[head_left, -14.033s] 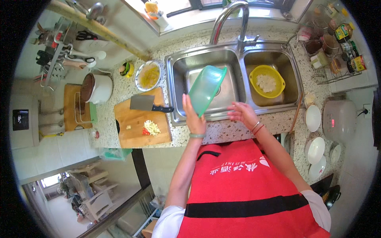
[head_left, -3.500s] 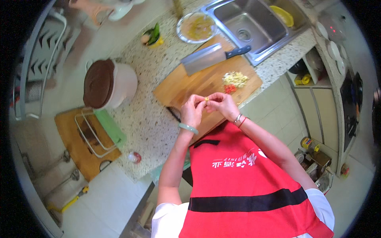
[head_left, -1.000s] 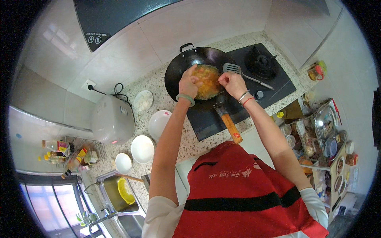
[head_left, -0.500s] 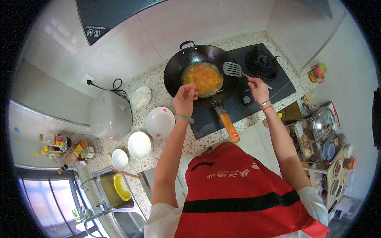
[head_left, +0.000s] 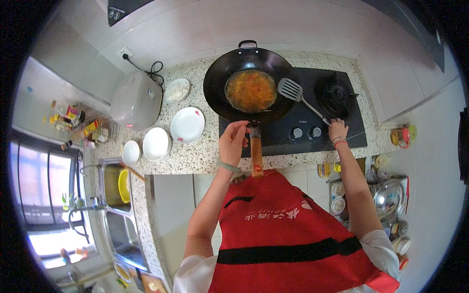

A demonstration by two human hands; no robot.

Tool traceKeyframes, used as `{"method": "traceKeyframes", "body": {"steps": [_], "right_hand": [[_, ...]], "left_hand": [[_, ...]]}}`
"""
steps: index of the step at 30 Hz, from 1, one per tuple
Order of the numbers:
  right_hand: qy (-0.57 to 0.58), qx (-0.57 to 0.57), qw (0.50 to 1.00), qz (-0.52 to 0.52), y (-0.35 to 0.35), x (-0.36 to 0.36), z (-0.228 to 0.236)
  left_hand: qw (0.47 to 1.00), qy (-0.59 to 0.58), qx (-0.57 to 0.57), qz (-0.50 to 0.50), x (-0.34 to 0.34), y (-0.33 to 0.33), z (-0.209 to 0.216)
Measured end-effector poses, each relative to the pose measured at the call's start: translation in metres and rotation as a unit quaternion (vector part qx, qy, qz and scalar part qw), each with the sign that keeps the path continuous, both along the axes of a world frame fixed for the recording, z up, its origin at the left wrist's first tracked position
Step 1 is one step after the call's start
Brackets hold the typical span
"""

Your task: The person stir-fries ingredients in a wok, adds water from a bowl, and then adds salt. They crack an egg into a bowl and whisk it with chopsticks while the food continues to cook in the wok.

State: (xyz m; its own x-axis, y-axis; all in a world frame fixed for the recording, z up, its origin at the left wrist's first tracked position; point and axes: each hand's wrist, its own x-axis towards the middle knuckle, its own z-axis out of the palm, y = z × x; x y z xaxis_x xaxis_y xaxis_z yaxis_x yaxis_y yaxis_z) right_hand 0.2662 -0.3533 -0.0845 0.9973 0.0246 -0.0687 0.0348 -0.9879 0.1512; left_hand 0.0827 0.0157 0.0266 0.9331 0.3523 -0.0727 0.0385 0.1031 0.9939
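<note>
A dark wok (head_left: 215, 93) stands on the left side of the black cooktop (head_left: 288, 146), with orange-yellow bubbling liquid (head_left: 250, 91) inside. Beside its wooden handle (head_left: 256, 151) is my left hand (head_left: 233, 140), fingers loosely bent, thumb apart, nothing visible in them. My right hand (head_left: 338, 129) is closed at the handle end of a slotted metal spatula (head_left: 291, 90), low over the cooktop near the right burner. The spatula's head lies at the wok's right rim; my fingers hide the handle's tip.
Left of the wok are a dish of white food (head_left: 177, 90), a white plate (head_left: 187, 125), two white bowls (head_left: 157, 144) and a rice cooker (head_left: 137, 100). The sink (head_left: 110, 190) holds a yellow basin (head_left: 124, 186). A bare burner (head_left: 335, 93) is at right; jars and a rack stand lower right.
My left hand has drawn back from above the wok to beside its handle. My right hand has slid to the end of the spatula's handle, lower over the cooktop. The view has shifted.
</note>
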Motion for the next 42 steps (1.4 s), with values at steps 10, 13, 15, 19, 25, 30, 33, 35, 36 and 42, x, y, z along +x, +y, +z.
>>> {"method": "traceKeyframes", "body": {"steps": [10, 13, 15, 19, 25, 30, 33, 35, 36, 42], "right_hand": [[-0.095, 0.168, 0.959, 0.208, -0.043, -0.016, 0.022], [-0.140, 0.234, 0.928, 0.253, -0.038, -0.037, 0.079], [-0.091, 0.253, 0.932, 0.243, -0.024, -0.055, 0.135], [0.039, 0.241, 0.944, 0.221, 0.000, -0.072, 0.216], [0.049, 0.114, 0.967, 0.225, 0.040, -0.082, 0.248], [-0.011, 0.031, 0.974, 0.225, 0.072, -0.095, 0.229], [-0.034, 0.036, 0.980, 0.192, 0.093, -0.112, 0.202], [-0.073, 0.036, 0.979, 0.189, 0.086, -0.122, 0.186], [-0.088, 0.029, 0.978, 0.190, 0.087, -0.130, 0.184], [-0.097, -0.020, 0.984, 0.151, 0.079, -0.141, 0.187]], "left_hand": [[0.998, 0.009, -0.004, 0.068, -0.031, -0.043, 0.002], [0.997, -0.014, 0.001, 0.077, -0.035, -0.044, 0.002], [0.994, -0.036, 0.020, 0.102, -0.041, -0.048, 0.007], [0.990, -0.071, 0.020, 0.122, -0.055, -0.061, 0.016], [0.986, -0.118, -0.033, 0.115, -0.103, -0.083, 0.021], [0.989, -0.111, -0.041, 0.089, -0.146, -0.106, 0.015], [0.986, -0.124, -0.075, 0.076, -0.174, -0.122, 0.002], [0.983, -0.109, -0.135, 0.060, -0.190, -0.135, 0.000], [0.981, -0.132, -0.123, 0.066, -0.197, -0.142, -0.004], [0.976, -0.184, -0.095, 0.065, -0.229, -0.160, -0.003]]}}
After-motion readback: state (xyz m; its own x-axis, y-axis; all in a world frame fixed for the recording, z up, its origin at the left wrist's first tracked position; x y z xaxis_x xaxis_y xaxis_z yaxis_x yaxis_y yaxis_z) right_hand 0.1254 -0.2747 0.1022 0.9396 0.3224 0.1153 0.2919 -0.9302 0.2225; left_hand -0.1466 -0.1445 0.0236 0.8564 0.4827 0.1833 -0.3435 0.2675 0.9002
